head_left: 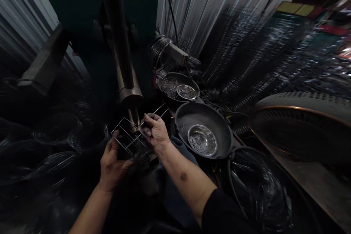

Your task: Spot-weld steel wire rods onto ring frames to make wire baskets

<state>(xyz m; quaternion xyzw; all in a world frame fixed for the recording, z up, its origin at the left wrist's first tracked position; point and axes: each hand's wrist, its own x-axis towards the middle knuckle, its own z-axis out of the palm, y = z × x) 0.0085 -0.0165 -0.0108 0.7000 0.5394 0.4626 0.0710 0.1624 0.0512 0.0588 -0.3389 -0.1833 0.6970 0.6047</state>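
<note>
A wire frame point(133, 141) sits low in the middle of the scene, tilted, with its crossed bars right beside the lower metal post point(134, 117) of a machine. The left hand point(111, 161) grips the frame's left edge with its fingers, the rest of the hand spread below, probably to bear its weight and keep it at that slant. The right hand point(157, 131) is closed, fingers pinched together on thin rods point(158, 110) that jut out past the knuckles; whether these belong to the frame, I cannot tell. That small pinch next to the post seems meant for fine placing, while the left hand steadies the wider part.

Just above the post is a thick metal cylinder point(131, 94). To the right, within easy reach, a dark basin point(224, 128) holds a steel bowl point(213, 142) of short metal pieces; the bowl likely stops them scattering. Farther off, a second basin point(181, 78) holds a smaller bowl point(195, 93) and round wire grids point(169, 86). Beyond it on the left, a wire coil point(158, 54) lies beside a pale block point(178, 54). A large round cover point(298, 108) is at far right.
</note>
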